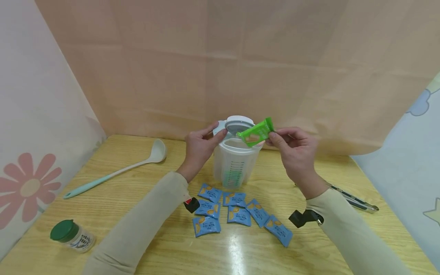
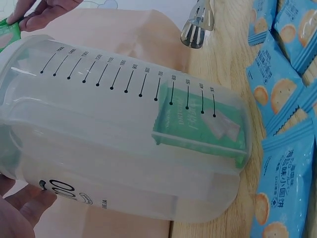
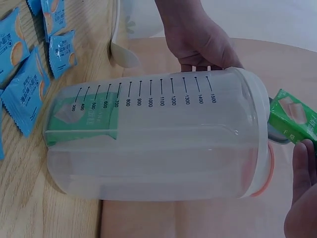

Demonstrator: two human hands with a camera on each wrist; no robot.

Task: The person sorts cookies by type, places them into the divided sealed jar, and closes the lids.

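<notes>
Left hand (image 1: 201, 143) steadying the clear plastic measuring container (image 1: 233, 162) at its rim, thumb and fingers curled on the white flip lid (image 1: 237, 124), apparently propping it open so the mouth stays clear. Right hand (image 1: 292, 147) pinching a green snack packet (image 1: 257, 132) by one end, tilted over the opening. Another green packet (image 3: 81, 121) already lying at the bottom. Graduations printed up the wall, 300 to 1500. Blue biscuit packets (image 1: 237, 214) with Chinese lettering spread on the wooden table (image 1: 137, 198) just in front.
</notes>
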